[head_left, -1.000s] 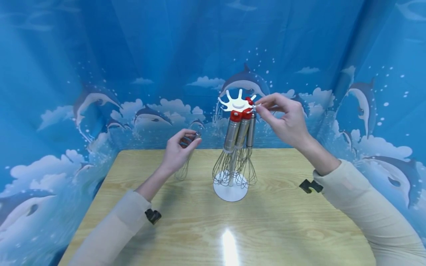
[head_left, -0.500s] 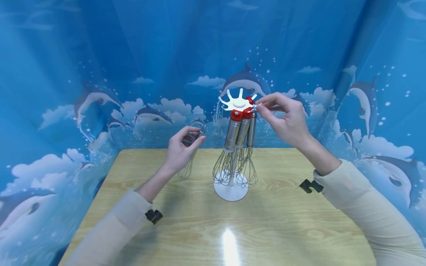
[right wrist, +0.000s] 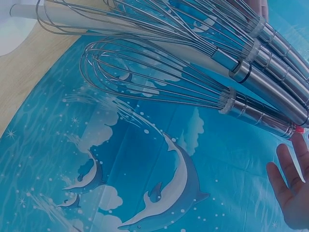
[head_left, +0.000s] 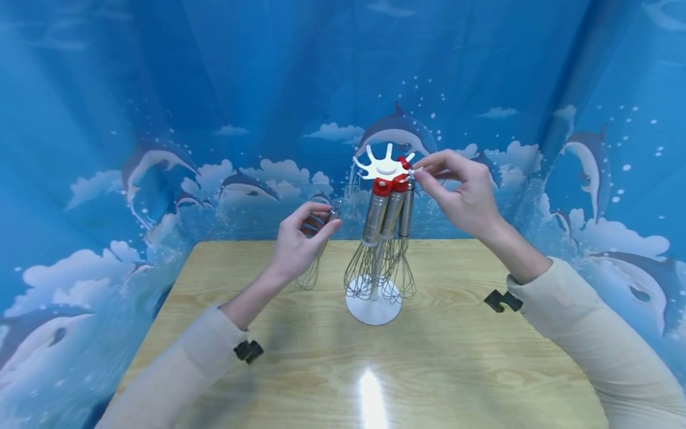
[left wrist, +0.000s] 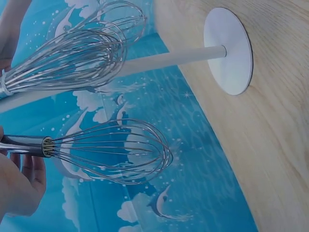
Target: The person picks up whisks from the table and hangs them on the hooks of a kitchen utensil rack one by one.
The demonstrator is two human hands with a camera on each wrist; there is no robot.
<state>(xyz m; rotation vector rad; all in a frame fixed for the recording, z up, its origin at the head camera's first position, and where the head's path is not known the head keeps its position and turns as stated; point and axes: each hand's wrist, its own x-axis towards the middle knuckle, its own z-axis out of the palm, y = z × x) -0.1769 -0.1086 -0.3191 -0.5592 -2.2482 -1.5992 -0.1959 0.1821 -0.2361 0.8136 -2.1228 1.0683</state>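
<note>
My left hand (head_left: 296,247) holds a wire whisk (left wrist: 111,150) by its metal handle, to the left of the white stand (head_left: 370,313). In the left wrist view this whisk's wire loops hang apart from the stand. Thumb and fingertips of my right hand (head_left: 466,193) pinch the top end of a plain steel whisk (head_left: 406,214) at the right side of the stand's spoked top (head_left: 377,169). Beside it hang whisks with red ends, such as one red-tipped whisk (head_left: 377,217). My fingertips partly hide the pinched end.
The stand rises from a round white base on a light wooden table (head_left: 455,357). Behind the table and along its sides hangs a blue curtain (head_left: 257,89) with dolphins and clouds. A bright light reflection lies near the front.
My left hand has moved to the right, closer to the stand, carrying its whisk. The right hand keeps its place at the stand's top.
</note>
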